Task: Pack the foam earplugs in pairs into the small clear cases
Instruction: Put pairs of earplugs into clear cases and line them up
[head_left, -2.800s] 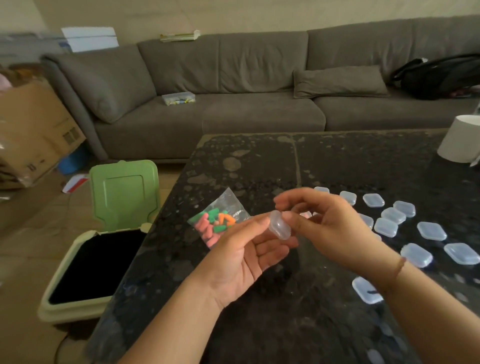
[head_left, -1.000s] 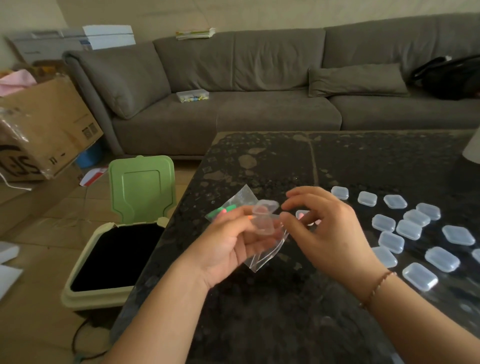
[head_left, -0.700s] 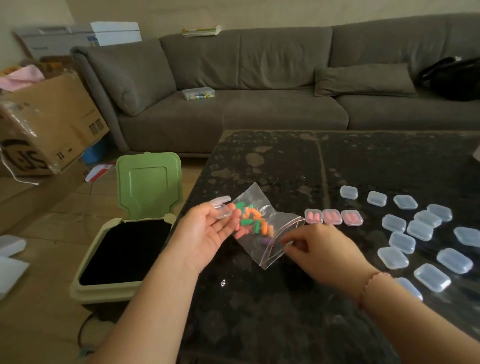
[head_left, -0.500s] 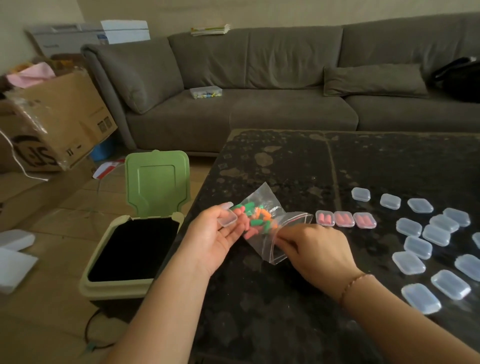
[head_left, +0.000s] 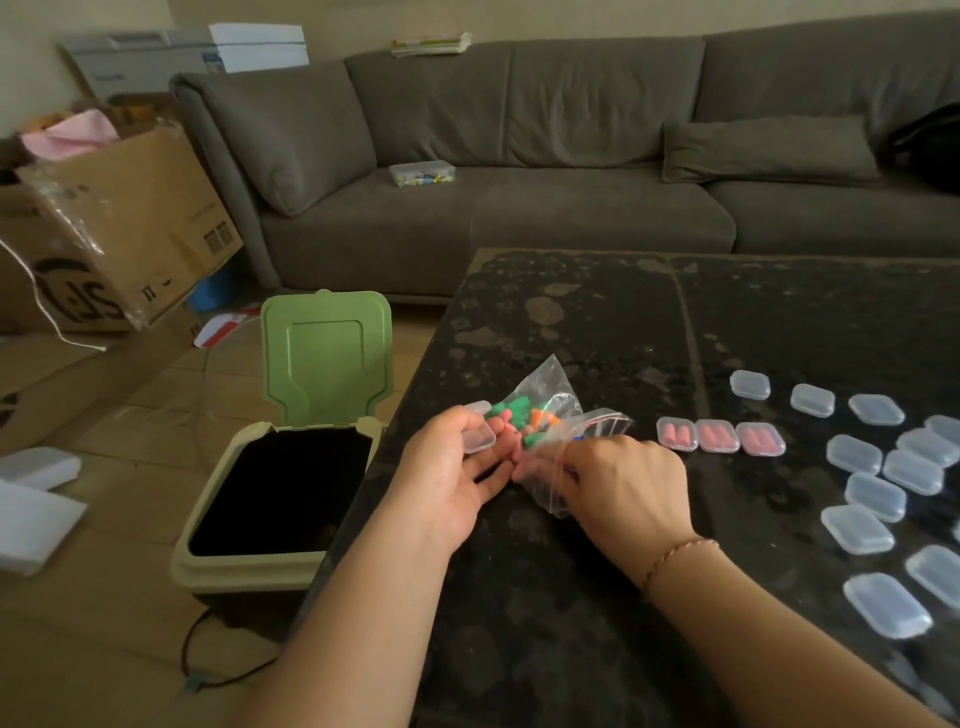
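Counting cases: three filled cases (head_left: 720, 435) sit in a row on the dark table (head_left: 597, 322), each showing pink earplugs inside; about a dozen empty clear cases (head_left: 878, 488) are scattered to their right, some cut off at the frame edge.
Open case: one more clear case (head_left: 478, 429), lid up, is pinched between thumb and fingers of the left hand (head_left: 453, 470), right at its fingertips.
Earplugs: a heap of green and orange earplugs (head_left: 524, 418) lies inside the clear zip bag (head_left: 558, 415); too bunched to count.
Bag and hands: the bag lies on the table between both hands, its mouth toward the right hand (head_left: 621, 486).
Right hand: fingers curled down, gripping the bag's open edge.
Left hand: fingertips touch the bag's near side while holding the case.
Writing: the cardboard box (head_left: 119, 228) at far left carries large dark letters and small square codes; none of it reads clearly.
Elsewhere: one bin (head_left: 270, 499) with a green lid raised stands beside the table; one grey sofa (head_left: 519, 156) behind carries one small clear box (head_left: 422, 173).
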